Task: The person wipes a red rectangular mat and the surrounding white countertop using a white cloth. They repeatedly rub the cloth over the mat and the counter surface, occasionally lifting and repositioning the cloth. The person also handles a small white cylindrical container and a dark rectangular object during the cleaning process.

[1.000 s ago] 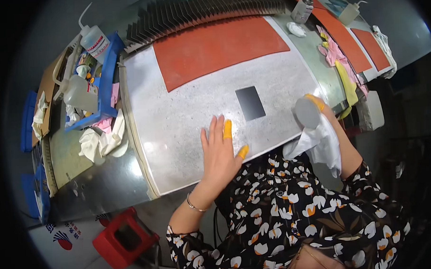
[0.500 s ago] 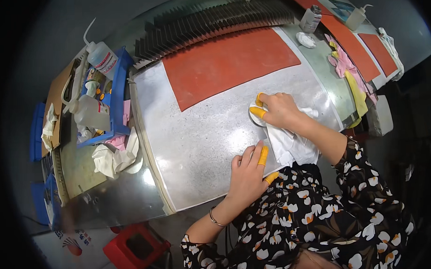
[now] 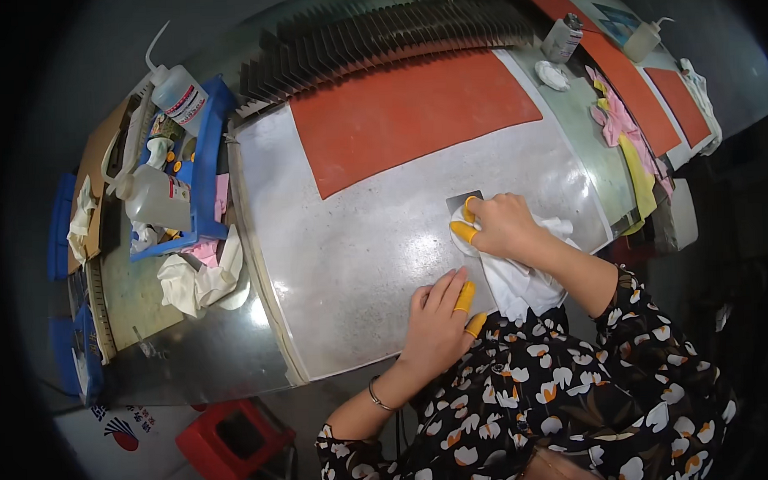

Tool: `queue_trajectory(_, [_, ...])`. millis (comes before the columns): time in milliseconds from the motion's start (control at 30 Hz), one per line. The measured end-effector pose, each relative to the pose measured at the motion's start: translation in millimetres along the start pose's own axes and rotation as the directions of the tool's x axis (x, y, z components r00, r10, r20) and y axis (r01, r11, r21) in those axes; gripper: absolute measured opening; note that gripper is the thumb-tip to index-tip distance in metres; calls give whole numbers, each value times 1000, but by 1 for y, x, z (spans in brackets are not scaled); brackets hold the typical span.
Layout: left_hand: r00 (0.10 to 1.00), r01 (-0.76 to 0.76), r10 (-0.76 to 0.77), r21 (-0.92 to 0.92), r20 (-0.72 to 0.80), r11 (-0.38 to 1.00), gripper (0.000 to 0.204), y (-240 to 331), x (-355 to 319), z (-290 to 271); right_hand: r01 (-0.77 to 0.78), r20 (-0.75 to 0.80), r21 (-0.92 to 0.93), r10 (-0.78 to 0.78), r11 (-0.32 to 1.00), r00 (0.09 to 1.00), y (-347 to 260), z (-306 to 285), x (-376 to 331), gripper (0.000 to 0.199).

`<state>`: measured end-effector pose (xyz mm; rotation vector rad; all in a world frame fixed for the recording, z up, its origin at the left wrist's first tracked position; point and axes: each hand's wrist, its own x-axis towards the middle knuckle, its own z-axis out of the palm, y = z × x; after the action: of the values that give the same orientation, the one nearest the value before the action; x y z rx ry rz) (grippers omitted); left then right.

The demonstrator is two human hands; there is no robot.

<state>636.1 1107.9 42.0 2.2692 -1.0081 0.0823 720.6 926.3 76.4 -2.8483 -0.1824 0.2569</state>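
Observation:
My right hand (image 3: 506,227), with yellow finger cots on thumb and forefinger, is closed on a bunched white cloth (image 3: 521,282). It presses the cloth onto a thin grey plate (image 3: 464,200), whose dark far end shows beyond the fingers. Most of the plate is hidden by cloth and hand. My left hand (image 3: 438,321) lies with fingers stretched out along the plate's left side, close to the sheet's front edge. It also wears yellow cots on thumb and forefinger. Whether its fingertips touch the plate, I cannot tell.
A red-brown mat (image 3: 413,116) lies on the pale sheet (image 3: 351,275), before a row of upright dark plates (image 3: 394,45). At left stands a blue tray (image 3: 203,195) with squeeze bottles; crumpled cloths (image 3: 201,280) lie beside it. Bottles and pink and yellow cloths (image 3: 625,130) are at right.
My right hand and the cloth have slid toward me, uncovering the plate's dark far end. My left hand has shifted only slightly.

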Motion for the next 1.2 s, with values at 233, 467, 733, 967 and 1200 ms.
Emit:
queue_trajectory(233, [979,6,-44,-189,-198,982,41,-3,-3,1,36,-5,19,-36,999,999,-1,5,-26,34])
queue_trajectory(467, [969,68,-130,-283,-209,957,41,-7,-5,-3,51,41,42,-53,998,998,2,9,-40,37])
queue_trajectory(733, [970,193,-201,-69,-135,979,57,-36,29,-30,80,155,36,-85,996,984,4,2,-55,35])
queue_trajectory(967, [978,150,-172,173,121,973,100,-22,93,-14,117,105,292,-154,949,983,49,-16,-90,29])
queue_trajectory(1200, [924,183,-246,226,292,957,107,-14,118,-4,-36,-60,640,96,767,994,115,-19,-122,25])
